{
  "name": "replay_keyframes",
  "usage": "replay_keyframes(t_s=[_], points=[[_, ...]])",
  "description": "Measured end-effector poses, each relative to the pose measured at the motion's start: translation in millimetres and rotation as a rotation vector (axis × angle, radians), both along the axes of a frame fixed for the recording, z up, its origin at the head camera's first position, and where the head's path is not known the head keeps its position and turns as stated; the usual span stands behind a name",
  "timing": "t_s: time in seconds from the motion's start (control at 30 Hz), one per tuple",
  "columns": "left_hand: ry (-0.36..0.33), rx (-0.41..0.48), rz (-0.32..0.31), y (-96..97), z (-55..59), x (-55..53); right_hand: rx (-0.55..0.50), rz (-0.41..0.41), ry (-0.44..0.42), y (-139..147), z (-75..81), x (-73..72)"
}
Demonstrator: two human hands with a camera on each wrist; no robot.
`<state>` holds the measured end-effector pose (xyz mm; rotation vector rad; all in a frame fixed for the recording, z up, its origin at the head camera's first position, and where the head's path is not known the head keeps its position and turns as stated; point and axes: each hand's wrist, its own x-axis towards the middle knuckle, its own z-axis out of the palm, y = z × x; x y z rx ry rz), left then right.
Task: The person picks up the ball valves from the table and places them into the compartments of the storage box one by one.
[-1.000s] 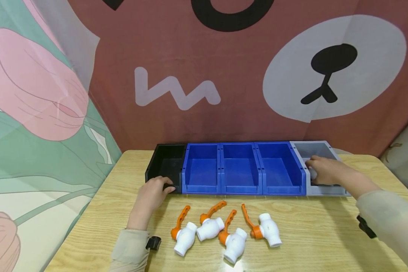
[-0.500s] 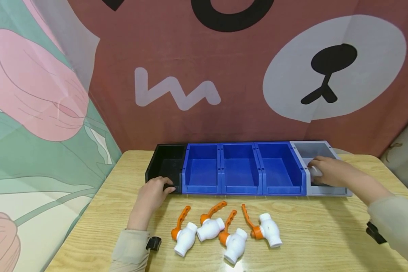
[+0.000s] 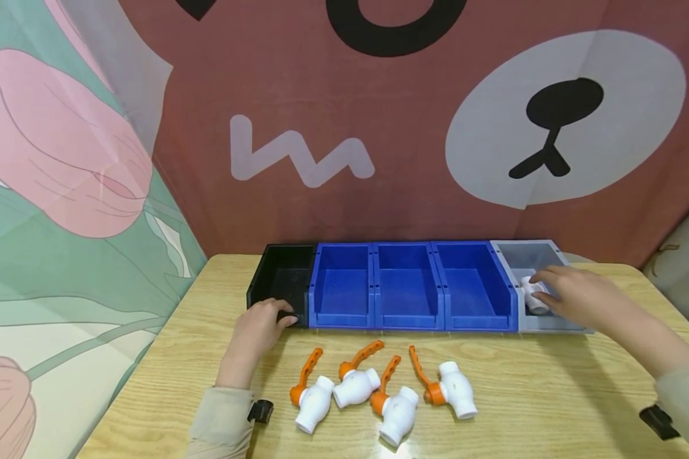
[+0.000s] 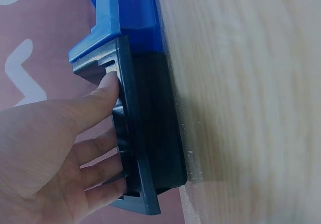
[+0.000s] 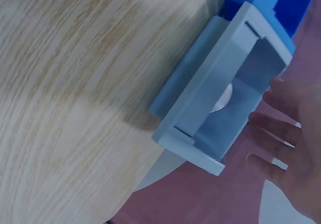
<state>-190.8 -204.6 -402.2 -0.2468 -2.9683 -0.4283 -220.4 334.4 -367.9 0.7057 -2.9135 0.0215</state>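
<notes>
Right-hand grip [image 3: 571, 293], parted and with nothing clasped, is flanked just to its left by the white fitting [image 3: 533, 291], laid roughly crosswise to it inside the grey bin [image 3: 553, 324].

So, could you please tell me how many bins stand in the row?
5: from the left, the black bin, held by the left hand; the first blue bin, the second blue bin and the third blue bin; then the grey bin, with a white fitting inside.

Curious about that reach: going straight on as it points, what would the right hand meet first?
Probably the white piece in the grey bin, though depth is unclear: the right hand might pass above it.
</notes>
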Motion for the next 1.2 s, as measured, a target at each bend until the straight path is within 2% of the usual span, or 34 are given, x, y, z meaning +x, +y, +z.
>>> replay_keyframes(t_s=[0.23,0.4,0.63,0.77,1.1,1.2], points=[[0.005,0.001,-0.004,-0.6,-2.0,-0.5,-0.05,0.044,0.197,-2,2.1,15.5],[0.004,0.004,-0.002,-0.7,-2.2,-0.2,-0.083,0.037,0.273,-5,3.1,24.7],[0.001,0.004,0.002,-0.5,-2.5,-0.3,-0.109,-0.02,0.305,-18,6.1,38.1],[0.004,0.008,0.001,-0.9,-2.5,0.1,-0.138,-0.021,0.331,-26,4.4,44.7],[0.017,0.015,-0.011,-1.6,-3.1,-0.5,-0.185,0.083,0.388,-43,-4.6,58.7],[0.018,0.014,-0.013,-1.9,-3.4,-1.1,-0.191,0.098,0.382,-47,-6.6,61.5]])
